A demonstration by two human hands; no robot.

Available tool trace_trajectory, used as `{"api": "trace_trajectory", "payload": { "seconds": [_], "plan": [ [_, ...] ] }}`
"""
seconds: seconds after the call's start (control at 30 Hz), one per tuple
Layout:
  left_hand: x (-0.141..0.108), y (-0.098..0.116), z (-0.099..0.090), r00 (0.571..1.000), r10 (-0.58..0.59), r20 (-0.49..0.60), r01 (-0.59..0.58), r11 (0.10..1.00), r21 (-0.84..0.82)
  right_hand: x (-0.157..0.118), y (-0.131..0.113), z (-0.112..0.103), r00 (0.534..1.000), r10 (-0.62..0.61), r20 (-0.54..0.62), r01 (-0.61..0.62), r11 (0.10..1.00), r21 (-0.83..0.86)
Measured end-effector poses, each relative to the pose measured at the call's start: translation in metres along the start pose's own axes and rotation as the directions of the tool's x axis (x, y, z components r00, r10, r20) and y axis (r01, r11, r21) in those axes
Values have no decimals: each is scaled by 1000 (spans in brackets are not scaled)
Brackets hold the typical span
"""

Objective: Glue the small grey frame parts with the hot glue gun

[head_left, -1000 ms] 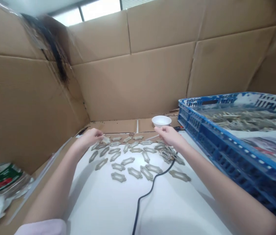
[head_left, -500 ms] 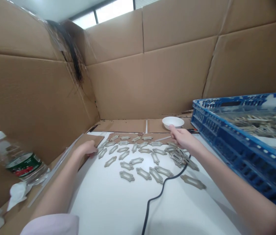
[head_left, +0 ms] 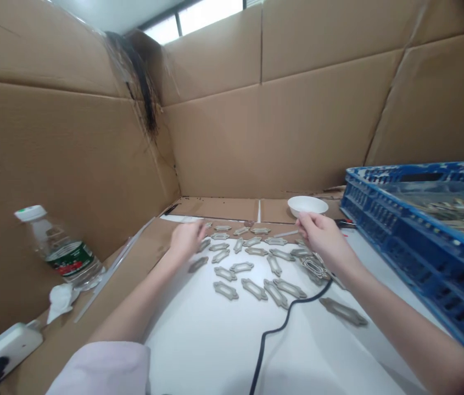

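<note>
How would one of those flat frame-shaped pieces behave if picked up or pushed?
The flat frame-shaped piece looks thin and stiff, lying flat without curling, so it probably won't flop. Being flat, it would likely slide rather than roll when pushed. Its narrow rim around the cut-out may chip or snap, though the material is unclear.

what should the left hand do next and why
Probably pick up the lone frame-shaped piece just below the left hand. It lies slightly apart from the rows and is close to that hand, while the right hand is across the layout, by the white bowl.
</note>
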State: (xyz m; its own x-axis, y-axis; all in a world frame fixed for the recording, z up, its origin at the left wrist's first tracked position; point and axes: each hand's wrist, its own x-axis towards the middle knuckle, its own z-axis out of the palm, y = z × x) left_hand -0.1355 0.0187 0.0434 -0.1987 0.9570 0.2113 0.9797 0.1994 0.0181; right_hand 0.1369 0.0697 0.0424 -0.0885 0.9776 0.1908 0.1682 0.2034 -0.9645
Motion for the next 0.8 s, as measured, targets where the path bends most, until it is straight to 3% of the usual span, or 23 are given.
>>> {"api": "trace_trajectory", "payload": {
  "seconds": [0.07,0.1,0.17,0.23,0.37,0.67,0.8],
  "plan": [
    [-21,33,4,992,126,-30,-128,989,-76,-12,-3,14,995,-78,-63,78,997,-5],
    [-33,48,7,959,273,-77,-283,940,-193,-19,-4,21,992,-103,-67,102,995,-15],
    [-56,73,15,865,478,-152,-494,763,-416,-33,-5,37,991,-130,-39,129,991,-27],
    [-74,86,20,815,548,-189,-549,626,-553,-47,-3,50,993,-117,23,118,993,-18],
    [-91,92,21,834,528,-162,-459,500,-734,-68,2,64,991,-13,130,4,997,73],
    [-103,94,20,891,447,-75,-250,347,-904,-82,1,66,995,-12,95,-6,983,182],
    [-107,95,20,893,451,-7,-160,303,-940,-85,1,67,998,-47,45,39,984,173]
  ]
}}
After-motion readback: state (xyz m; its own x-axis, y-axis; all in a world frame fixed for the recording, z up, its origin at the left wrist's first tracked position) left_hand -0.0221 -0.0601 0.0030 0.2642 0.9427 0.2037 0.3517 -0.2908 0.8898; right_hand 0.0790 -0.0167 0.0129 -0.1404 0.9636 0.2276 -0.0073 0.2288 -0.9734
